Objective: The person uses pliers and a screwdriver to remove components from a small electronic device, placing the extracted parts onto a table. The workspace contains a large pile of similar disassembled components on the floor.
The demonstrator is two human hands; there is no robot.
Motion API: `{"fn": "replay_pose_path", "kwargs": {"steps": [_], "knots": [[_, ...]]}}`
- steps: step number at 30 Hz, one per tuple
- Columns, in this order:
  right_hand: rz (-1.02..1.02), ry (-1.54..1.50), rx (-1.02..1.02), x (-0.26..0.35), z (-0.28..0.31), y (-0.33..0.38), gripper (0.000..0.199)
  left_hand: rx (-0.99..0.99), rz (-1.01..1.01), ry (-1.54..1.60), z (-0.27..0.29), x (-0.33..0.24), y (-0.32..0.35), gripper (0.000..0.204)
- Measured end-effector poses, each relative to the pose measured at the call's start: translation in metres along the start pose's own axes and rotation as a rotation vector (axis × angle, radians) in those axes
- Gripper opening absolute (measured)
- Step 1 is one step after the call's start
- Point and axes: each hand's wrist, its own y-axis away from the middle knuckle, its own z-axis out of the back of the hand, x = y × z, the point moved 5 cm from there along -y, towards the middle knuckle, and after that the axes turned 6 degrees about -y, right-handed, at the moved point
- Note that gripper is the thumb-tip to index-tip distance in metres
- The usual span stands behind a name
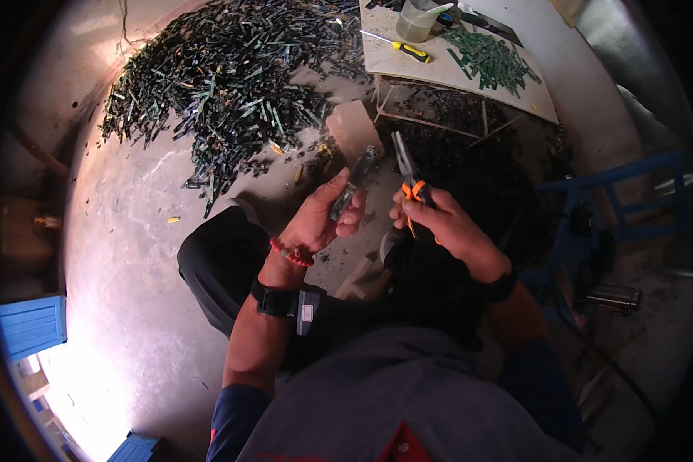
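Observation:
My left hand (317, 215) grips a narrow dark piece (355, 182) with a glossy, partly see-through surface; its exact kind cannot be made out. The piece slants up and to the right, its far end free of my fingers. Closed around orange handles, my right hand (448, 225) holds long-nose pliers (405, 160). Their metal jaws point up, slightly parted, a short way right of the piece and apart from it. Below both tools, a brown flat board (354, 129) shows behind the piece.
A large heap of dark narrow strips (231, 85) covers the floor ahead. At upper right, a low table (446, 77) bears small green strips (493, 60), a yellow-handled screwdriver (412, 51) and a plastic cup (418, 21). A blue frame (620, 192) stands at right.

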Motion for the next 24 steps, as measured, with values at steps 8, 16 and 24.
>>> {"fn": "replay_pose_path", "kwargs": {"steps": [8, 16, 24], "knots": [[0.096, -0.012, -0.235, 0.019, 0.008, -0.03, 0.025, 0.039, 0.084, -0.148, -0.008, 0.012, -0.002, 0.044], [0.235, 0.058, -0.267, 0.023, -0.006, -0.036, 0.014, -0.069, 0.087, -0.188, -0.012, 0.015, -0.003, 0.039], [0.184, -0.063, -0.328, 0.024, -0.017, -0.035, 0.012, -0.155, 0.013, -0.127, -0.008, 0.013, -0.008, 0.041]]}}
